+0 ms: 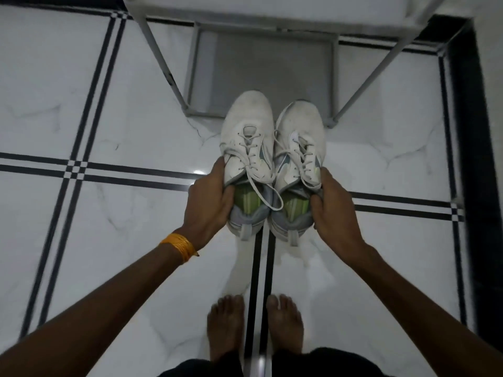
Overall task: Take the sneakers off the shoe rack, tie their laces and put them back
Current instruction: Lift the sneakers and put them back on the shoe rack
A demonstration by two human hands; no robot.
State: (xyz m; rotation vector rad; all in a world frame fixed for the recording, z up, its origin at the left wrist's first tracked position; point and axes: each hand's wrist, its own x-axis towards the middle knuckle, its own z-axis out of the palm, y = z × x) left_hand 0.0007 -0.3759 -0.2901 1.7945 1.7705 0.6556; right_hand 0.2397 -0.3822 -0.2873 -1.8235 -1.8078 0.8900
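Two white sneakers with green insoles are held side by side above the floor, toes pointing toward the shoe rack [261, 63]. My left hand [209, 205] grips the left sneaker [246, 142] at its collar, thumb inside the opening. My right hand [334, 208] grips the right sneaker [299, 142] the same way. The left sneaker's lace hangs loose over its opening; whether the right one's is tied I cannot tell. The grey metal rack stands straight ahead, its lower shelf bare.
White marble floor [109, 118] with black stripe inlays lies all around. A black border strip [468, 131] runs along the right side. My bare feet [255, 322] stand below the sneakers. An orange band is on my left wrist.
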